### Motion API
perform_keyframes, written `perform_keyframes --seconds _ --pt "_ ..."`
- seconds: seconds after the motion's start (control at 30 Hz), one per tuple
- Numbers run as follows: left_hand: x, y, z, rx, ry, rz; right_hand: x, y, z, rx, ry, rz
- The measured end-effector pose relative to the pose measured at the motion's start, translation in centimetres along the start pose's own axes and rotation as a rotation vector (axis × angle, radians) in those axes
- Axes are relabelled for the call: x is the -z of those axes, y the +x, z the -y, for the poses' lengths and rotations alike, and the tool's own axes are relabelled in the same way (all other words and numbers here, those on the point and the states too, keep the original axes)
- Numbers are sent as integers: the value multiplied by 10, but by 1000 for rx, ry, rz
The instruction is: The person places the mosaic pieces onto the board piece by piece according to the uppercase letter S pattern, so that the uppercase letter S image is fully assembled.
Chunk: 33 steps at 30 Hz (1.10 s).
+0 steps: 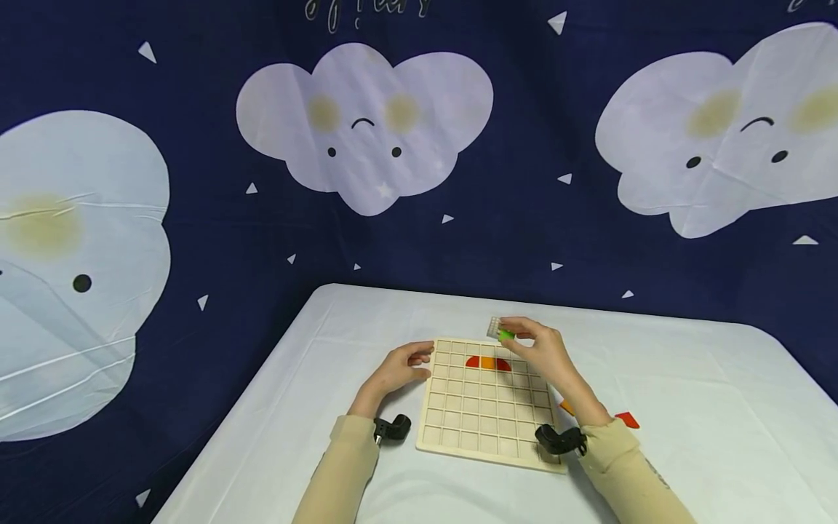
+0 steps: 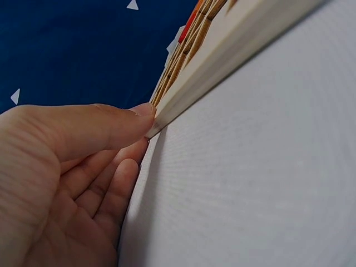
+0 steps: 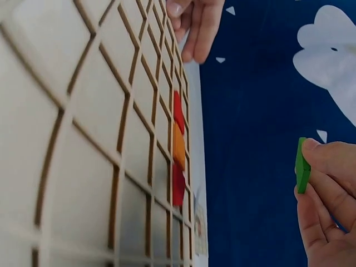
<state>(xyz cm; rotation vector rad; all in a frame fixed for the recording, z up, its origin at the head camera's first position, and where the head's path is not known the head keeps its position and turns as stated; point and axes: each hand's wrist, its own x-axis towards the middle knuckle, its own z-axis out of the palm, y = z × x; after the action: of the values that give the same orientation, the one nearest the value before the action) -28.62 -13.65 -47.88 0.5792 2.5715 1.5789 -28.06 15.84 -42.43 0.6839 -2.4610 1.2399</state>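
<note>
A wooden grid board (image 1: 452,420) lies on the table. In its far part sit two red pieces (image 1: 472,361) with an orange piece (image 1: 487,363) between them. My left hand (image 1: 396,370) rests at the board's left edge. Its thumb (image 2: 119,125) touches the rim in the left wrist view, the other fingers loosely bent. Above the board's far edge, my right hand (image 1: 548,355) pinches a small green block (image 3: 302,166) between thumb and fingers. Beyond the board is a small pale card with a grid pattern (image 1: 493,327), partly hidden by the green block.
Right of the board, an orange piece (image 1: 567,407) lies partly behind the right forearm, and a red piece (image 1: 627,420) lies farther right. A white cloth covers the table (image 1: 713,407). Behind it hangs a dark blue backdrop (image 1: 537,240) with clouds.
</note>
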Motion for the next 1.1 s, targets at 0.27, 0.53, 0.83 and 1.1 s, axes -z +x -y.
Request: perform_keyframes --seconds 0.27,0.53,0.83,1.1 --pt "0 0 -4 0 21 0 -17 6 6 -31 62 30" --pt "0 2 -4 -9 19 5 -30 5 9 -62 103 45" --pt "0 1 -2 -2 18 3 -46 -5 7 -89 100 103" --pt "1 1 -1 -5 11 6 -62 -11 1 -77 74 153"
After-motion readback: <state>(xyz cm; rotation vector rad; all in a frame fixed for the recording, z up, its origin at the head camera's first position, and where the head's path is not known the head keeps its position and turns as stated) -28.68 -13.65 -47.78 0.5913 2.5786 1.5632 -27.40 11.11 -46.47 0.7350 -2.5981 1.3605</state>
